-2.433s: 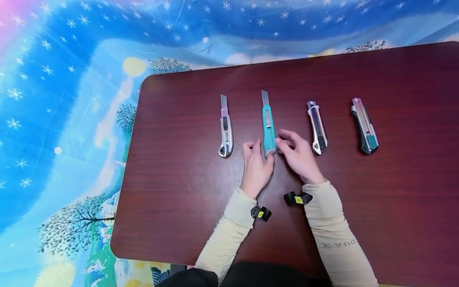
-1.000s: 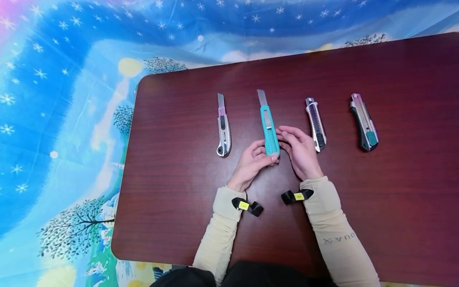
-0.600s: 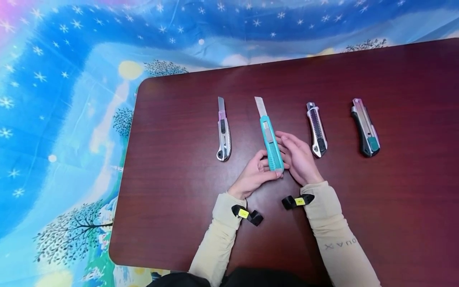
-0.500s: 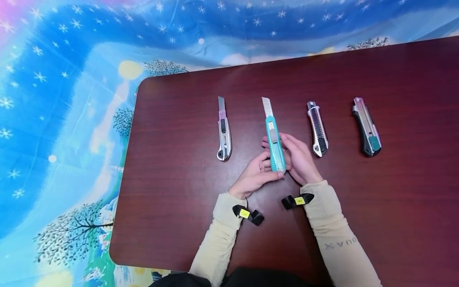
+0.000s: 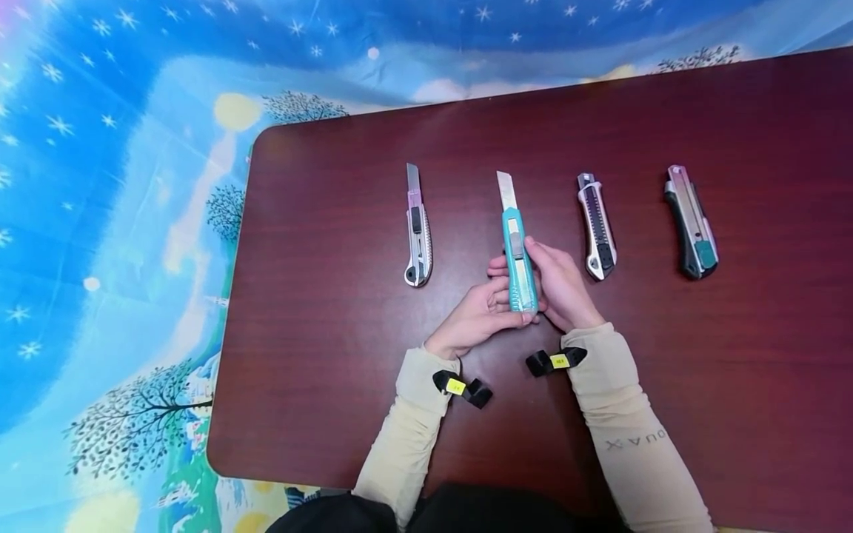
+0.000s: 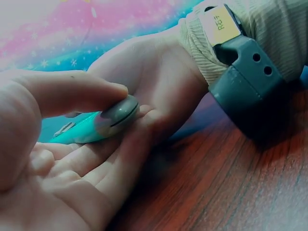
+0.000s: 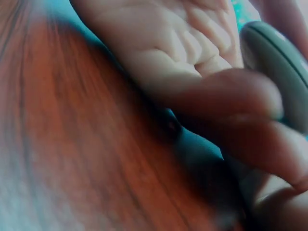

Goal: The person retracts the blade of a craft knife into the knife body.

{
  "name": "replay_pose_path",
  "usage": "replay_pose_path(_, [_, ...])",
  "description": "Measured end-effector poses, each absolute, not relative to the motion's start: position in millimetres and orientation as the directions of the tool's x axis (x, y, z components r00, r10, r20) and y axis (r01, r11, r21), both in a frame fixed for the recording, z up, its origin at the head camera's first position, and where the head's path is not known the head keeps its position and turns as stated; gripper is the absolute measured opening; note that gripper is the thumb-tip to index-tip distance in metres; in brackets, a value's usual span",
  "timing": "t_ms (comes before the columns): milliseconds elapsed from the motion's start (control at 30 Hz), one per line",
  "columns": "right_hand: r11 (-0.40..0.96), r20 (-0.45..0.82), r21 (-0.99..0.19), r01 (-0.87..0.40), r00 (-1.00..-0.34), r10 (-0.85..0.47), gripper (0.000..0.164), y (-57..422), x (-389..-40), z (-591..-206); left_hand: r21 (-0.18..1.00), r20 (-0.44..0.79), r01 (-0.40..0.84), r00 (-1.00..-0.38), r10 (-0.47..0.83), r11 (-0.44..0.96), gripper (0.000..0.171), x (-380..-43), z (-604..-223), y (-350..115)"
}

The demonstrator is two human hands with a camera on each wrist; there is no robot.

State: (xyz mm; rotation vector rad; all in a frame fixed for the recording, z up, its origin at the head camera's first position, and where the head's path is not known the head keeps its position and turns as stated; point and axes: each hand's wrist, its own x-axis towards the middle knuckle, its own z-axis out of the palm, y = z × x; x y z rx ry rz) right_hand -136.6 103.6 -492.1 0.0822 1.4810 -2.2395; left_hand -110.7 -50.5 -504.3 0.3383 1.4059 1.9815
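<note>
A teal snap-off utility knife (image 5: 522, 277) is held above the table, its long blade (image 5: 506, 190) bared and pointing away from me. My left hand (image 5: 469, 318) pinches its rear end, thumb on top and fingers underneath. In the left wrist view that thumb presses on the knife's grey end cap (image 6: 120, 111). My right hand (image 5: 565, 285) holds the handle from the right: its fingers pass behind, and the thumb touches the edge near the metal slider (image 5: 516, 245). The right wrist view shows the grey end cap (image 7: 274, 67) close up beside curled fingers.
On the dark red wooden table (image 5: 320, 355) lie a silver utility knife with bared blade (image 5: 417, 237) at left, a white-and-black one (image 5: 597, 229) and a black-and-silver one with a green slider (image 5: 693, 229) at right. A patterned blue cloth (image 5: 133, 222) surrounds the table's far and left edges.
The teal knife has been lifted off the table and drawn towards me. My right hand has moved from beside the knife to behind it, its thumb now on the handle's edge.
</note>
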Motion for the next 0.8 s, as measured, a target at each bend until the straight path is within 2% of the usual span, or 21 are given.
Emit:
replay_pose_path(167, [-0.272,-0.313,-0.876,0.397,-0.9,-0.305,0.06,104.2,-137.0,-491.1,0.876,-0.215,-0.446,-0.701,0.68,-0.182,0.044,-109.9,-500.4,-50.4])
replay_pose_path(333, [-0.232,-0.323,-0.893,0.386,-0.908,-0.267,0.056,105.3,-138.2,-488.9,0.893,-0.2,-0.419,-0.696,0.69,-0.164,0.046,-111.1,-501.4,-47.8])
replay_pose_path(800, [-0.217,-0.412,-0.862,0.457,-0.883,-0.223,0.058,100.0,-140.5,-491.1,0.906,-0.22,-0.407,-0.69,0.689,-0.119,0.041,-113.1,-504.9,-49.8])
